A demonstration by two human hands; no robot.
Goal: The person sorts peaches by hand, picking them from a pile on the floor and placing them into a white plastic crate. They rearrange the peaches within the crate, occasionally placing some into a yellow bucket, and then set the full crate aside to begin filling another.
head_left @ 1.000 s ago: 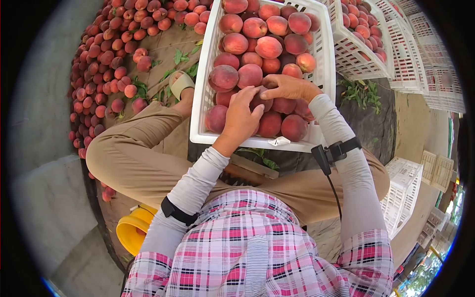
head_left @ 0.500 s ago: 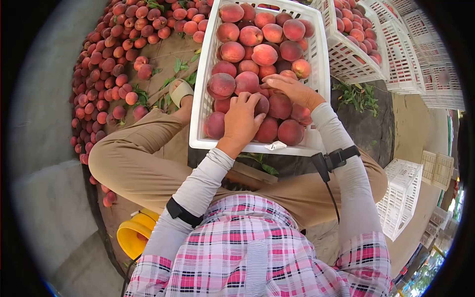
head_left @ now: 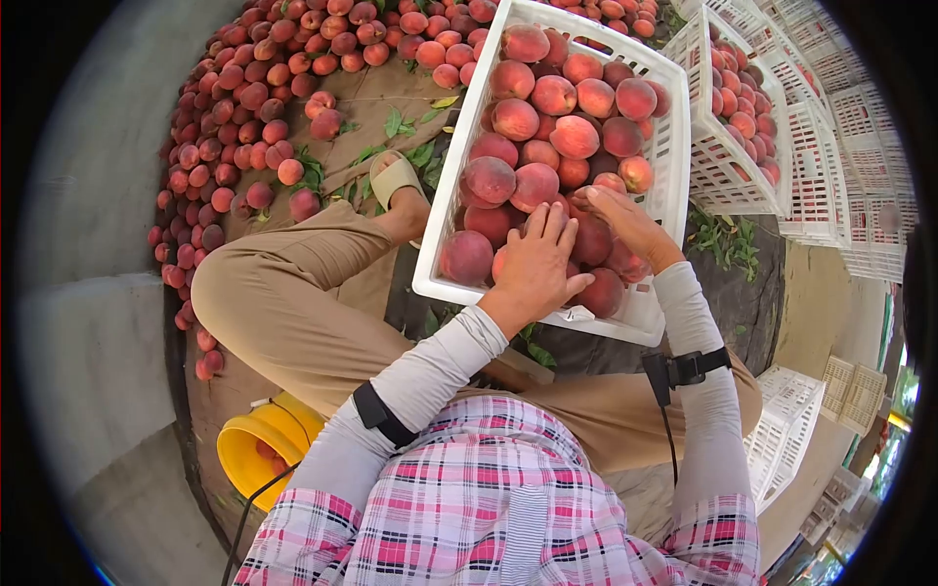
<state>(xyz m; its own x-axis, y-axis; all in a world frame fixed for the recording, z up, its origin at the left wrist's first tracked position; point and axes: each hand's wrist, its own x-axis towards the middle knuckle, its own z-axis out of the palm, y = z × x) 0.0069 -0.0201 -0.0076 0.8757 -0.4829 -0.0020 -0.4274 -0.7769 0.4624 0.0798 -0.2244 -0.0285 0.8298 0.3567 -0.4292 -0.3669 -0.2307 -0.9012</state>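
Note:
A white plastic crate point(head_left: 442, 289) full of red peaches point(head_left: 575, 137) stands in front of my crossed legs. My left hand point(head_left: 532, 272) rests on the peaches near the crate's front edge, palm down with the fingers apart. Beside it, my right hand point(head_left: 633, 227) lies over peaches at the right side, its fingers stretched out toward the left hand. Some fruit under both palms is hidden. Neither hand is visibly wrapped around a peach.
A large heap of peaches point(head_left: 244, 98) covers the ground at the left. Another filled crate point(head_left: 743, 186) and stacked white crates point(head_left: 816, 166) stand at the right. A yellow bucket point(head_left: 244, 444) is by my left knee. Leaves point(head_left: 723, 239) lie on the ground.
The view has shifted, so the crate appears farther right and more tilted. My left hand has flattened from curled around a peach to spread fingers. The right hand stays over the crate's right side.

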